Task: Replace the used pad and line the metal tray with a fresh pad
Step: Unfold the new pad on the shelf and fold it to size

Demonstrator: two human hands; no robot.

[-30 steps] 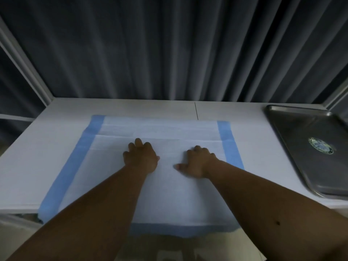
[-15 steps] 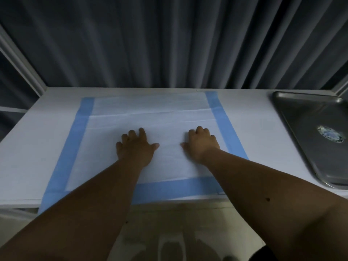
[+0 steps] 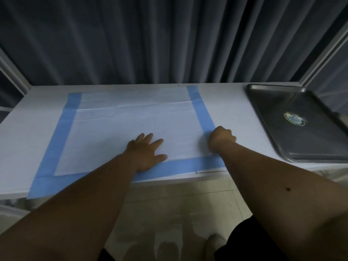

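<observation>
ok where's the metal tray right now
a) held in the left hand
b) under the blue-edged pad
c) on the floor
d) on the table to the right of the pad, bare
d: the metal tray sits bare on the table, right of the pad, with neither hand touching it.

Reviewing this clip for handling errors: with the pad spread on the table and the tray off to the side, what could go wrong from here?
1. The right hand is curled at the pad's right blue border while the left hand presses flat on it; pulling against that press could tear or crease the pad.
2. The pad's near edge lies at the table front; a tug may slide it off.
3. The metal tray is bare and sits near the table's right end; dragging the pad across might nudge it.
</observation>
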